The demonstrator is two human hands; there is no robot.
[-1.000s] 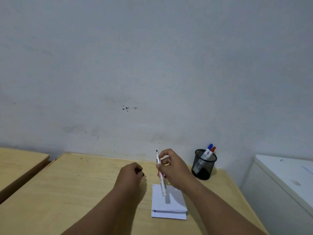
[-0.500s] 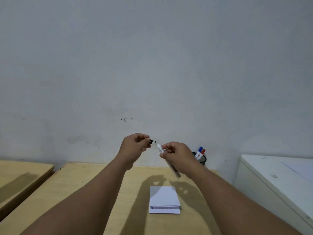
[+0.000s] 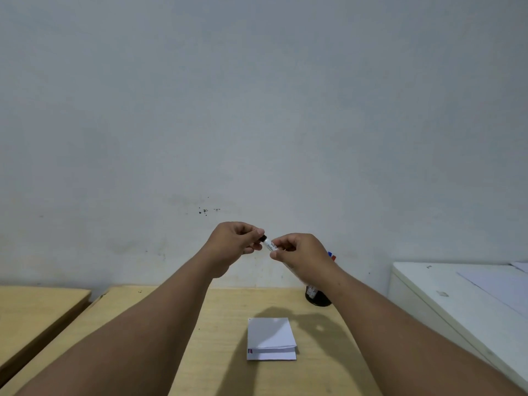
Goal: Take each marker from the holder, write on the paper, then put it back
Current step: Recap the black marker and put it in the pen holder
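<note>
Both hands are raised above the desk, meeting in front of the wall. My right hand (image 3: pixel 300 254) grips a white marker (image 3: pixel 270 244) by its barrel. My left hand (image 3: pixel 235 242) pinches the black cap (image 3: pixel 262 238), which sits on the marker's tip. Folded white paper (image 3: pixel 271 337) lies on the wooden desk (image 3: pixel 220 324) below the hands, with small coloured marks at its lower left corner. The black mesh holder (image 3: pixel 315 297) stands behind my right wrist, mostly hidden. Blue and red marker tops (image 3: pixel 331 255) poke out just right of my right hand.
A white cabinet (image 3: pixel 457 304) with a sheet on top stands right of the desk. A second wooden desk (image 3: pixel 37 307) sits at the left, separated by a narrow gap. The grey wall is close behind.
Both hands rose from the paper. The black cap in my left hand and the marker tip in my right came together; the cap now sits on the tip.
</note>
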